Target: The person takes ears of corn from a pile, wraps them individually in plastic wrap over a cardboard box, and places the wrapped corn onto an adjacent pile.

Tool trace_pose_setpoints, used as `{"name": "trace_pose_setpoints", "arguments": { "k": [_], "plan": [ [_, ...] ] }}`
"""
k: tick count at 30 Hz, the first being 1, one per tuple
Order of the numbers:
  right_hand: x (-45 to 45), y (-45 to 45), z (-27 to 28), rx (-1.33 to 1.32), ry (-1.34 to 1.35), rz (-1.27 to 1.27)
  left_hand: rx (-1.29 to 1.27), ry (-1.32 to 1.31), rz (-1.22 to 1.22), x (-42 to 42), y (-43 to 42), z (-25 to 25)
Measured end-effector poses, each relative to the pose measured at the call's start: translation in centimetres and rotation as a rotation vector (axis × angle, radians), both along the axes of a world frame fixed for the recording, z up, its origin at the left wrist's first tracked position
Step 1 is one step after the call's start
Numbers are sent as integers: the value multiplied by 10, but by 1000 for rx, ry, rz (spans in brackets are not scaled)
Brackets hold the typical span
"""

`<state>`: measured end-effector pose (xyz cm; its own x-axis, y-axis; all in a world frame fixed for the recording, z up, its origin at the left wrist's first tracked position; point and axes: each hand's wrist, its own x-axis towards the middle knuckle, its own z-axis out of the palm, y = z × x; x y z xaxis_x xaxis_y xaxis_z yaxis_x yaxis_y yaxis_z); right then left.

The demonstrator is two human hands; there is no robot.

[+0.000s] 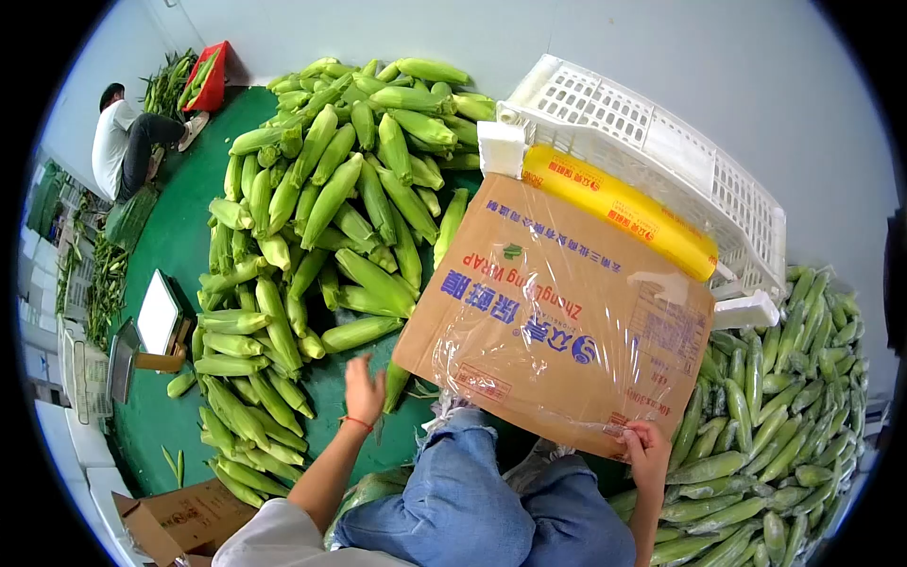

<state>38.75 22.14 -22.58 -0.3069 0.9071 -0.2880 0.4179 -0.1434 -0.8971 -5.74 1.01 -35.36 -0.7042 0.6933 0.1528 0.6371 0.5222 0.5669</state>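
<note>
My left hand (365, 389) is beside the corn pile, fingers apart, with nothing visible in it. With my right hand (645, 446) I pinch the edge of clear plastic film at the lower right of a flat brown cardboard (557, 312). The film stretches over the cardboard from a yellow roll (619, 210), which sits between two white end blocks. Unwrapped green corn (331, 198) lies heaped on the green floor left of the cardboard. Film-wrapped corn (775, 425) is piled to the right.
A white plastic crate (652, 123) stands behind the roll. At the left are a scale (159, 312), an open carton (194, 515) and stacked white crates (85, 378). Farther back, a person (123, 142) sits near a red basket (217, 76).
</note>
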Motion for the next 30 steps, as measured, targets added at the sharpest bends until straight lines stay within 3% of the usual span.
{"name": "trace_pose_setpoints", "arguments": {
  "k": [1, 4, 7, 9, 11, 12, 13, 14, 16, 17, 21, 23, 25, 26, 28, 30],
  "plan": [
    [-3, 0, 1, -8, 7, 5, -171, 208, -110, -2, -4, -26],
    [-4, 0, 0, 19, -1, -2, -545, 4, -118, 11, 15, -64],
    [-4, -7, 4, 95, -33, 9, -699, -231, -118, -20, 20, -114],
    [-12, -10, 12, 134, -62, 23, -364, -280, -173, -29, -1, -115],
    [-12, -9, 18, 102, -95, 34, -147, -418, 12, -17, -17, -65],
    [-11, -11, 20, 83, -113, 35, -4, -781, 136, -23, -35, -59],
    [-8, -12, 13, 123, -94, 38, -54, -1030, 264, -26, -50, -22],
    [-5, -13, 3, 165, -83, 38, 23, -1140, 348, -27, -70, 6],
    [-7, -13, 7, 179, -156, 83, 258, -1210, 608, -54, -122, 4],
    [-9, -12, 12, 199, -146, 106, 249, -1123, 519, -59, -116, 22],
    [-8, -9, 6, 277, -96, 120, -89, -278, -339, -43, 5, 152],
    [-10, -11, 9, 252, -46, 62, -146, -89, -536, -25, 36, 189],
    [-8, -14, 9, 309, -110, 28, -12, 315, -729, 37, 100, 217],
    [-9, -16, 5, 340, -162, 18, 41, 231, -845, 71, 125, 235],
    [-19, -17, 9, 313, -222, 24, 87, 417, -1080, 100, 169, 230],
    [-25, -21, 14, 400, -308, 15, 32, 425, -1239, 120, 201, 218]
  ]
}}
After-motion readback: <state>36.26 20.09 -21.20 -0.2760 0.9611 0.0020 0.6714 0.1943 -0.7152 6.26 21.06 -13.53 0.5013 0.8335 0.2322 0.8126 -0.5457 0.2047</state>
